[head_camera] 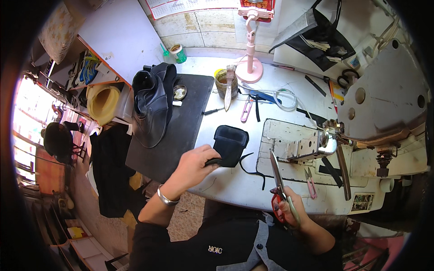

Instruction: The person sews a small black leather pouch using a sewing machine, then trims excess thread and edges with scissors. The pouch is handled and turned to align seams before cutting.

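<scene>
Between the fingers and thumb of my left hand [196, 166] is the lower left edge of a black fabric piece [231, 144], which lies over the white table. My right hand [293, 206] grips a pair of large scissors [278, 174] by the red handle, blades pointing away from me and nearly together. A thin curled black strip [252, 172] rests on the table between the fabric piece and the scissors. To the left, a pair of black leather shoes [154, 105] stands on a dark mat [190, 101].
A sewing machine [315, 144] occupies the right side, with small pink thread snips [310, 183] beside it. Behind are a glue jar with a brush [225, 84], a pink phone stand [250, 64], a second pair of snips [247, 110] and coiled clear tubing [286, 100].
</scene>
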`<state>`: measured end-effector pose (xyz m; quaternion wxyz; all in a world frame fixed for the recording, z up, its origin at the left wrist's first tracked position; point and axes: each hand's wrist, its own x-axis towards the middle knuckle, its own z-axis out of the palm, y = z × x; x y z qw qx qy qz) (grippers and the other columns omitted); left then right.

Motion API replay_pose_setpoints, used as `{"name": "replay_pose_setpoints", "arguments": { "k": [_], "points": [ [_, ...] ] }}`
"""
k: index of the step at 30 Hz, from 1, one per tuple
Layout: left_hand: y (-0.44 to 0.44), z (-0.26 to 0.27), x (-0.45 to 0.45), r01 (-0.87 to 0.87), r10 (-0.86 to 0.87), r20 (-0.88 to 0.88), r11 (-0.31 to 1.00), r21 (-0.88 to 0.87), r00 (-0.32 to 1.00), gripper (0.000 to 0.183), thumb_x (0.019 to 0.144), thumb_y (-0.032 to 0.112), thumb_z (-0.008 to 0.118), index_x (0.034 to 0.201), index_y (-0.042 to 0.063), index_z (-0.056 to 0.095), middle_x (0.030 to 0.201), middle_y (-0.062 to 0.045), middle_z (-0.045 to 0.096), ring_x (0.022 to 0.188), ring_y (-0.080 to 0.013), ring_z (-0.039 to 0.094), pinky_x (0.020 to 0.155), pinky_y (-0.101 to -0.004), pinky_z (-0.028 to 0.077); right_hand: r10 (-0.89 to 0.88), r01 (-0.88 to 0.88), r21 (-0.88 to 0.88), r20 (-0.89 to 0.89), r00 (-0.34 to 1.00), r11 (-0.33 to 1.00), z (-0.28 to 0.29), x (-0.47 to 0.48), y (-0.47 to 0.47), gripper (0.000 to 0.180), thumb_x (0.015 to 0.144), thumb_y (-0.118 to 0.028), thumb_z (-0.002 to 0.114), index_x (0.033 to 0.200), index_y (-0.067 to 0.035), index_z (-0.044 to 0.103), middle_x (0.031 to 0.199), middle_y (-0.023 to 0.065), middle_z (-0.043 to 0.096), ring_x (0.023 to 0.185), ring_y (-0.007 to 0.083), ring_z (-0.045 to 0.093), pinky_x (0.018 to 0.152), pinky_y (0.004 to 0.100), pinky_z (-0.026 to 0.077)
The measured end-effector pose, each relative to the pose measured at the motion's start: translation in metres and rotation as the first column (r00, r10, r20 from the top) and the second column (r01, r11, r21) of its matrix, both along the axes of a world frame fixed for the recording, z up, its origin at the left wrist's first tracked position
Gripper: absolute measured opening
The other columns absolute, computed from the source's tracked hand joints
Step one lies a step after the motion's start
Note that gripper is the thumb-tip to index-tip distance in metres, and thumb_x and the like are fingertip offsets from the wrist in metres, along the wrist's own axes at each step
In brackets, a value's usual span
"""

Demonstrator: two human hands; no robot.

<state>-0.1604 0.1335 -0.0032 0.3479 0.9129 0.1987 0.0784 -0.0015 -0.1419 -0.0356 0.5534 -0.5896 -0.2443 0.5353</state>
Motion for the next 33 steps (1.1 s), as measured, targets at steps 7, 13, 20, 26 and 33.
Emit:
{"name": "replay_pose_setpoints", "arguments": {
  "k": [7, 13, 20, 26, 33],
  "points": [
    [0.016, 0.043, -0.002, 0.078, -0.011, 0.179, 0.926, -0.369, 0.984, 0.018, 0.073, -0.007, 0.064, 0.09, -0.001, 0.061, 0.076, -0.004, 0.056, 0.068, -0.0129, 0.054, 0.063, -0.024, 0.042, 0.152, -0.213, 0.053, 0.536, 0.83, 0.976, 0.019, 0.009, 0.012, 0.056, 0.071, -0.035, 0.077, 0.11, -0.003, 0.052, 0.074, 0.0051, 0.054, 0.058, 0.0155, 0.052, 0.056, 0.0253, 0.045],
    [0.033, 0.081, 0.005, 0.434, -0.467, -0.032, 0.844, -0.316, 0.884, 0.015, 0.08, 0.0, 0.061, 0.095, 0.002, 0.059, 0.076, -0.009, 0.061, 0.066, -0.0227, 0.059, 0.061, -0.0284, 0.044, 0.365, -0.432, -0.142, 0.79, 0.492, 0.891, 0.057, 0.024, 0.03, 0.061, 0.065, -0.04, 0.078, 0.11, -0.007, 0.054, 0.089, 0.0087, 0.061, 0.074, 0.0259, 0.062, 0.061, 0.033, 0.049],
    [0.031, 0.093, 0.016, 0.552, -0.592, -0.02, 0.762, -0.337, 0.806, 0.024, 0.079, 0.004, 0.064, 0.102, 0.001, 0.058, 0.077, -0.009, 0.062, 0.063, -0.0217, 0.058, 0.059, -0.0285, 0.043, 0.512, -0.572, -0.27, 0.798, 0.316, 0.775, 0.082, 0.03, 0.041, 0.06, 0.068, -0.051, 0.072, 0.108, -0.01, 0.054, 0.089, 0.0055, 0.06, 0.074, 0.0249, 0.062, 0.057, 0.033, 0.047],
    [0.031, 0.093, 0.019, 0.56, -0.605, 0.002, 0.737, -0.379, 0.797, 0.028, 0.079, 0.006, 0.066, 0.105, 0.001, 0.057, 0.068, -0.008, 0.057, 0.057, -0.0194, 0.051, 0.055, -0.0273, 0.039, 0.485, -0.595, -0.233, 0.82, 0.305, 0.769, 0.085, 0.032, 0.046, 0.056, 0.07, -0.051, 0.071, 0.105, -0.01, 0.056, 0.084, 0.0048, 0.06, 0.066, 0.0247, 0.061, 0.052, 0.033, 0.046],
    [0.032, 0.094, 0.021, 0.585, -0.627, 0.014, 0.718, -0.377, 0.779, 0.03, 0.079, 0.007, 0.066, 0.107, 0.002, 0.058, 0.063, -0.006, 0.054, 0.053, -0.0188, 0.048, 0.052, -0.0271, 0.037, 0.493, -0.603, -0.232, 0.813, 0.311, 0.763, 0.087, 0.032, 0.049, 0.053, 0.071, -0.049, 0.071, 0.103, -0.01, 0.057, 0.081, 0.0065, 0.06, 0.061, 0.0261, 0.06, 0.052, 0.0335, 0.046]
  ]
}}
